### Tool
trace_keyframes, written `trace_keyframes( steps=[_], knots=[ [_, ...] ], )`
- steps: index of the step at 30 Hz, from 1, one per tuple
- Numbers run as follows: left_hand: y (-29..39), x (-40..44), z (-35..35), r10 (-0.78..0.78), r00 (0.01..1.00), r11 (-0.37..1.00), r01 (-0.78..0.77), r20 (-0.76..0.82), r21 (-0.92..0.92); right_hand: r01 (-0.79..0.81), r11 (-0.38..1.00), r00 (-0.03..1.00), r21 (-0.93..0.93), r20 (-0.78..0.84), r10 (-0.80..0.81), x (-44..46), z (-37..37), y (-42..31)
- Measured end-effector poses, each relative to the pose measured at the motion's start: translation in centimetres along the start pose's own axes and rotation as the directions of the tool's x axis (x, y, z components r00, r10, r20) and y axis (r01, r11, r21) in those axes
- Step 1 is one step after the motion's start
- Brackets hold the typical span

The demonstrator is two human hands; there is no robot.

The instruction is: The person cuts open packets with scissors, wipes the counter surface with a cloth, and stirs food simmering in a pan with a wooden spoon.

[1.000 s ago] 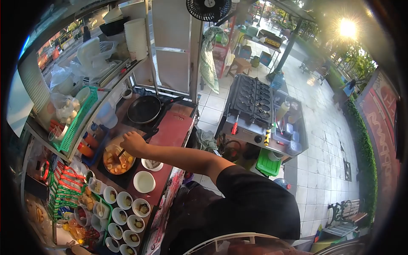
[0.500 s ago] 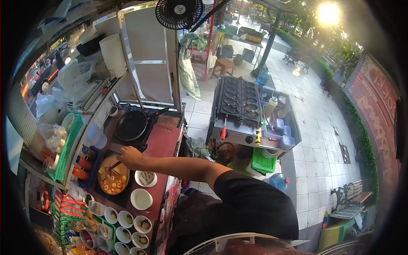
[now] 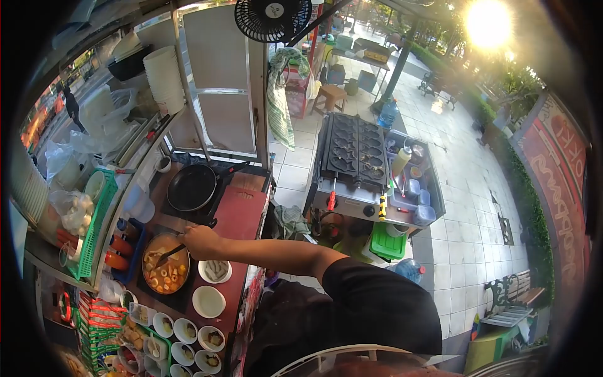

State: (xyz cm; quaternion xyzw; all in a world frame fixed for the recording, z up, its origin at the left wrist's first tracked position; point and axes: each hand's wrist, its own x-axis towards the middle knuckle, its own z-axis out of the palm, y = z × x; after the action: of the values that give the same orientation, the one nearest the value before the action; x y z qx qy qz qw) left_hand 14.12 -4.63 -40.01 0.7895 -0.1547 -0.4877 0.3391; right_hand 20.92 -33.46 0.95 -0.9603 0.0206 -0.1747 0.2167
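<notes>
My right hand (image 3: 201, 242) is closed around the handle of a dark spatula (image 3: 168, 256), its forearm reaching in from the right. The spatula's blade dips into a pan (image 3: 166, 264) of orange-brown broth with round and chunky pieces of food. To the right of this pan stand a white bowl of pale strips (image 3: 215, 270) and a white bowl (image 3: 208, 302). A black frying pan (image 3: 191, 188) sits on the counter just beyond my hand. My left hand is out of view.
Several cups with food (image 3: 211, 337) stand at the counter's near end. Sauce bottles (image 3: 117, 259) fill a blue basket left of the pan. A green basket (image 3: 97, 223) sits on the shelf above. A moulded griddle (image 3: 355, 151) stands on a cart to the right.
My right hand has moved slightly right and toward me, with the spatula shifting in the broth. The camera view has also shifted a little.
</notes>
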Motion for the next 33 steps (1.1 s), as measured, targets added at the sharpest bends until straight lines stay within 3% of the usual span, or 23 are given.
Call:
trace_keyframes(
  steps=[4,7,9,13,15,22,25,28,33],
  knots=[
    [0.5,0.1,-0.1,-0.009,1.000,1.000,0.009,-0.003,-0.004,0.007,1.000,1.000,-0.009,-0.011,-0.007,0.2,0.7,1.2],
    [0.7,0.0,-0.2,-0.012,1.000,1.000,0.012,-0.017,-0.014,-0.010,1.000,0.996,0.008,0.090,0.009,0.5,0.5,1.5],
    [0.8,-0.1,-0.2,-0.022,0.999,1.000,0.021,-0.025,-0.021,0.001,1.000,1.000,-0.016,-0.003,-0.001,0.6,0.0,0.9],
    [0.8,-0.3,-0.3,-0.028,0.999,0.999,0.027,-0.044,-0.030,0.024,0.999,0.999,-0.022,-0.034,-0.025,0.2,-0.5,0.4],
    [0.7,-0.3,-0.3,-0.031,0.998,0.999,0.029,-0.056,-0.038,0.012,0.999,0.990,-0.041,0.144,-0.006,0.3,0.1,1.5],
    [0.1,-0.8,0.0,-0.063,0.994,0.996,0.057,-0.091,-0.072,-0.055,0.998,0.992,0.033,0.117,0.051,1.1,-0.2,2.4],
    [-0.1,-1.0,0.2,-0.077,0.990,0.993,0.066,-0.115,-0.097,-0.098,0.995,0.976,0.037,0.198,0.089,1.3,-0.3,2.5],
    [-0.5,-1.2,0.5,-0.097,0.987,0.990,0.081,-0.130,-0.117,-0.079,0.996,0.994,0.041,0.074,0.076,1.3,-0.3,2.0],
    [-2.6,-3.1,1.2,-0.104,0.980,0.984,0.076,-0.172,-0.162,-0.063,0.998,0.961,-0.028,0.267,0.068,2.3,1.5,3.7]
  ],
)
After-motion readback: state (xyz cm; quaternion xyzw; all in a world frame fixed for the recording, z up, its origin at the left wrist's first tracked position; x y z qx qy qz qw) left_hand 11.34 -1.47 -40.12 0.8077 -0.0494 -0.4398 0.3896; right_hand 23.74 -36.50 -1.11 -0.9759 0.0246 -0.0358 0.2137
